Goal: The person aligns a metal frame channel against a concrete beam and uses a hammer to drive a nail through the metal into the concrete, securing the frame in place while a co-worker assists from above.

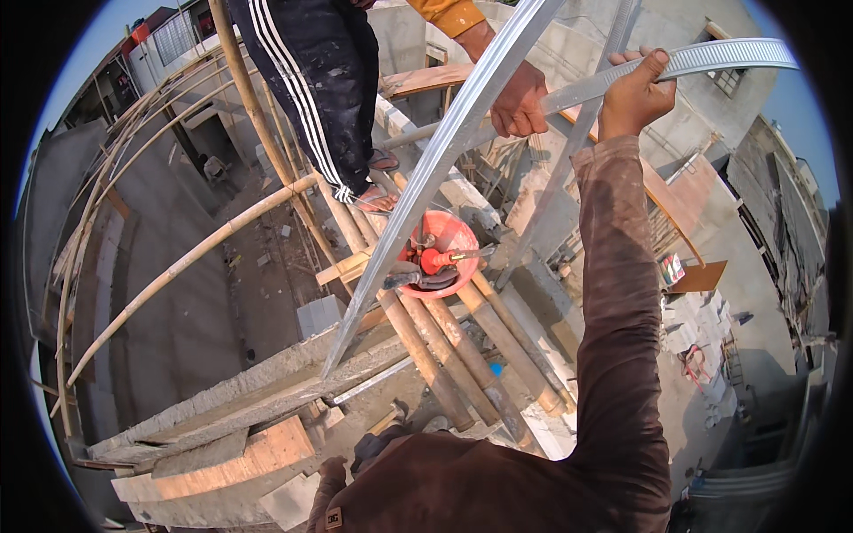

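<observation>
My right hand (635, 89) is raised high and closed around a ribbed, curved metal strip (729, 56) that runs off to the upper right. A co-worker's hand (520, 99) grips the same strip just left of mine. That person stands in dark striped trousers (311, 80) and sandals on the bamboo poles (462, 355). A long shiny metal channel (418, 195) leans diagonally from the concrete ledge up past both hands. My left hand (333, 469) shows only partly at the bottom, low by a wooden plank (258, 453); its fingers are unclear.
A red bowl (449, 240) with a screwdriver and other tools rests on the bamboo platform. A concrete ledge (267, 391) lies below, with a hammer (395, 413) near it. Bamboo scaffold rails (195, 258) cross at left. There is a deep drop to the ground and rooftops on both sides.
</observation>
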Motion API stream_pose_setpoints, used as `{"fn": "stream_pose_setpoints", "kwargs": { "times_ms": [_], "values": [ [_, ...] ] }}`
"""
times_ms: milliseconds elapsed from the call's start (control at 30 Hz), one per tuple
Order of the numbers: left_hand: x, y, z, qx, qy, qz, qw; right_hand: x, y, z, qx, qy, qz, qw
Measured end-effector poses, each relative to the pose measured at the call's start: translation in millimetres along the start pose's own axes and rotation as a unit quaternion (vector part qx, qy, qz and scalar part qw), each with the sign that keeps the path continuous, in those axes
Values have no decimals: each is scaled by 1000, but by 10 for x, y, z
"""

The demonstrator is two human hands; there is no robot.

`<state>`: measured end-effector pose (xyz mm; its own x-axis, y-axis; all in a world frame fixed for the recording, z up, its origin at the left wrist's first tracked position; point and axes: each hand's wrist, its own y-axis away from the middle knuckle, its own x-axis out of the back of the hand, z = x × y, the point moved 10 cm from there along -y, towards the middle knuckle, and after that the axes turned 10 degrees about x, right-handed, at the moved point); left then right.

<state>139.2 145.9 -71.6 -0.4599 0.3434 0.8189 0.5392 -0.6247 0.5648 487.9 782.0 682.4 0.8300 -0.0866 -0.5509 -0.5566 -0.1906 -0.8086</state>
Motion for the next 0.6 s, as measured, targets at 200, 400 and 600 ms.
{"fn": "stream_pose_setpoints", "kwargs": {
  "times_ms": [200, 400, 600],
  "values": [
    [1, -194, 24, 5, -27, -15, 1000, -125, 179, 246, -53, -37, -67, 996],
    [-129, -376, -19, 16, -33, -58, 998, -138, 266, 434, -89, 124, -191, 970],
    [-140, -339, 46, 5, -4, -51, 999, -158, 425, 625, -205, 78, -193, 956]
  ]
}}
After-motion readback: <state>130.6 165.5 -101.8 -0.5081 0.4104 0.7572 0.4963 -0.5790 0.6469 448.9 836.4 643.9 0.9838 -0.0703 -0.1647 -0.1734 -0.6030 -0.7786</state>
